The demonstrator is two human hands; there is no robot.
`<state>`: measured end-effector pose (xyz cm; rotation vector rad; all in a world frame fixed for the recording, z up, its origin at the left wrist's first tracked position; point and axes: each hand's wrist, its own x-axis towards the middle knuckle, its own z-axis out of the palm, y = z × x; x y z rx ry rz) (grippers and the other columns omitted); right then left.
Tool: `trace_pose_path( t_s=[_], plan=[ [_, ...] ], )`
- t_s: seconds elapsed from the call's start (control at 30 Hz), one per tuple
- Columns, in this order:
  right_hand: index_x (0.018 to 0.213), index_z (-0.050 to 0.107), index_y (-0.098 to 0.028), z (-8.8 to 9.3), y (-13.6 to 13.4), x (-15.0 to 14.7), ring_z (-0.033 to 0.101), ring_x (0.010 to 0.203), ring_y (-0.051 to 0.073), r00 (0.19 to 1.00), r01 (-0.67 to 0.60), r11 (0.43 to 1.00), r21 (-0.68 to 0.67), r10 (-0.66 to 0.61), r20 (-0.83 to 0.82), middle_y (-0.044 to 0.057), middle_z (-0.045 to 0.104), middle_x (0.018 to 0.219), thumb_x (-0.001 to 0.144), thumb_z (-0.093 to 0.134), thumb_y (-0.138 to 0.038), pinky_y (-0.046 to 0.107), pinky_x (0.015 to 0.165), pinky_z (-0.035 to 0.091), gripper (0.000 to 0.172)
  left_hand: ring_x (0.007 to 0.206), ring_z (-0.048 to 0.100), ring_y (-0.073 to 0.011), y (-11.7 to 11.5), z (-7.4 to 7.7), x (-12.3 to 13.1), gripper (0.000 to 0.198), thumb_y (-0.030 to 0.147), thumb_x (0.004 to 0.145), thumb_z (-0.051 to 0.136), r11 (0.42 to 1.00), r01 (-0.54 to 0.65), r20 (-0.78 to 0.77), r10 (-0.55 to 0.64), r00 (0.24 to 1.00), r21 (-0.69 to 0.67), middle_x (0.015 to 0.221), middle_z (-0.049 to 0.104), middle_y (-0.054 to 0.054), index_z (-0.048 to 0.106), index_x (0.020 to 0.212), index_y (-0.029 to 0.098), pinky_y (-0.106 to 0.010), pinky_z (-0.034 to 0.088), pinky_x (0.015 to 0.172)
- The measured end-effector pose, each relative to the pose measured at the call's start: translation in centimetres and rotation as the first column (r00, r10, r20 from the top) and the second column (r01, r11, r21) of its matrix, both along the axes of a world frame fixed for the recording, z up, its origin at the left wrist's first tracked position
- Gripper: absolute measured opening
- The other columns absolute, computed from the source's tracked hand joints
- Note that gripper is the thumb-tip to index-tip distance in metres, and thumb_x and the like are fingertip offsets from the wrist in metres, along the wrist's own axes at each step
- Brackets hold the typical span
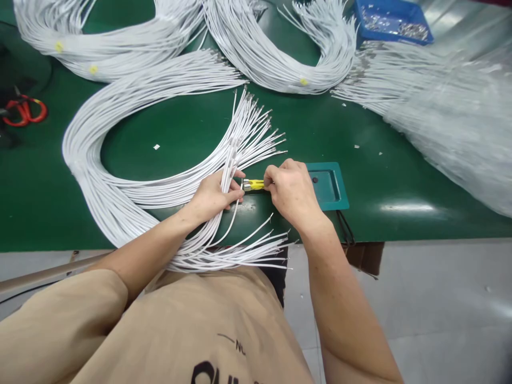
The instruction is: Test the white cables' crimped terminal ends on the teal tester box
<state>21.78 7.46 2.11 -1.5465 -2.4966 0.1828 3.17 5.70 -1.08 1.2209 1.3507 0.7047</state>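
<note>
Green matting [180,138] covers the worktop, and near its front edge the two hands meet. Right hand [294,192] pinches a small yellow part [254,184] between fingertips; left hand [214,196] is closed on one white wire [236,154] pulled from the fanned bundle [132,213], its end at the part. It looks like a wire end being fitted to the yellow piece; seating it would need a straight, steady push. Beside the right hand sits a teal tray [330,186]. What the joint looks like is hidden by the fingers.
</note>
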Motion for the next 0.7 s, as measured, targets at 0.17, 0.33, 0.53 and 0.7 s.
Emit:
trace_pose_path(
  t_s=[0.17, 0.33, 0.53, 0.7],
  plan=[
    [0.091, 0.063, -0.017, 0.9, -0.5, -0.3, 0.052, 0.090, 0.025, 0.996, 0.020, 1.000, -0.003, -0.020, -0.089, 0.010, 0.064, 0.086, 0.082, 0.052, -0.011, 0.037, 0.080, 0.038, 0.015, 0.058, 0.062, -0.0137, 0.1, -0.2, 0.1, 0.041, 0.021, 0.069, 0.068, 1.000, 0.002, 0.003, -0.002, 1.000, -0.026, 0.066, 0.067, -0.001, 0.058, 0.108, 0.017, -0.017, 0.045, 0.041],
    [0.094, 0.062, -0.017, 1.6, -3.1, -2.1, 0.053, 0.088, 0.023, 0.971, 0.073, 0.995, 0.074, -0.054, -0.231, 0.007, 0.067, 0.091, 0.092, 0.044, -0.019, 0.035, 0.079, 0.036, 0.018, 0.059, 0.062, -0.0138, 0.1, 0.1, -0.4, 0.042, 0.020, 0.067, 0.069, 0.999, -0.011, 0.017, 0.011, 1.000, -0.047, 0.065, 0.066, 0.000, 0.059, 0.107, 0.014, -0.018, 0.045, 0.043],
    [0.082, 0.062, -0.016, -0.3, -7.3, -6.1, 0.054, 0.079, 0.022, 0.962, -0.260, 0.965, -0.013, 0.258, -0.088, 0.007, 0.065, 0.081, 0.087, 0.046, -0.011, 0.035, 0.070, 0.037, 0.017, 0.059, 0.060, -0.0118, -0.1, 1.1, -1.4, 0.050, 0.020, 0.064, 0.073, 0.998, -0.059, 0.048, 0.058, 0.997, 0.019, 0.071, 0.065, 0.000, 0.059, 0.112, 0.013, -0.020, 0.046, 0.049],
    [0.078, 0.062, -0.012, -0.4, -9.4, -7.6, 0.057, 0.080, 0.026, 0.969, -0.241, 0.965, -0.099, 0.245, 0.032, 0.012, 0.065, 0.074, 0.081, 0.048, -0.004, 0.035, 0.068, 0.040, 0.017, 0.065, 0.061, -0.0131, -0.5, 1.1, -1.7, 0.037, 0.030, 0.066, 0.077, 0.998, 0.020, 0.163, -0.011, 0.987, -0.055, 0.072, 0.065, -0.002, 0.067, 0.096, 0.013, -0.021, 0.045, 0.052]
  ],
)
